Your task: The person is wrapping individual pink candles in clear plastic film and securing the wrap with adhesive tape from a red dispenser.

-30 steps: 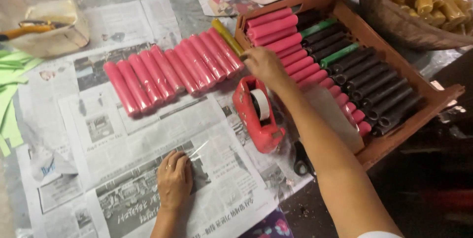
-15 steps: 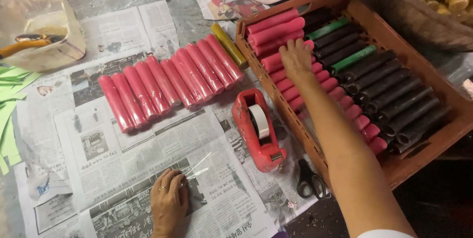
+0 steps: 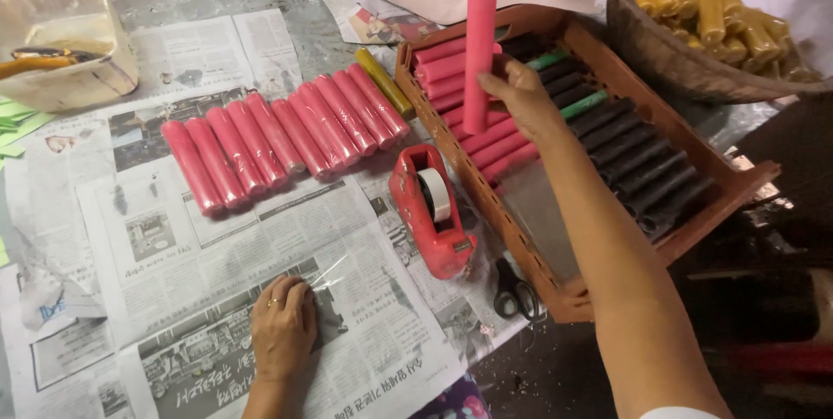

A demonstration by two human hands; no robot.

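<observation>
My right hand (image 3: 521,100) grips a pink candle (image 3: 478,46) and holds it upright above the brown wooden tray (image 3: 555,293). The tray holds more pink candles (image 3: 486,146), black candles (image 3: 638,167) and two green ones (image 3: 583,104). My left hand (image 3: 284,328) presses flat on a clear plastic sheet (image 3: 325,276) lying on the newspaper (image 3: 217,237). A row of several wrapped pink candles (image 3: 278,137) lies on the newspaper, with a yellow candle (image 3: 382,81) at its right end.
A red tape dispenser (image 3: 429,206) stands between the hands. Black scissors (image 3: 512,293) lie by the tray's near corner. A basket of yellow candles (image 3: 720,11) sits at the back right. A clear plastic container (image 3: 61,37) stands at the back left, green paper (image 3: 13,120) beside it.
My right hand has lifted a pink candle out of the tray and raised it upright. My left hand has stayed pressed on the plastic sheet.
</observation>
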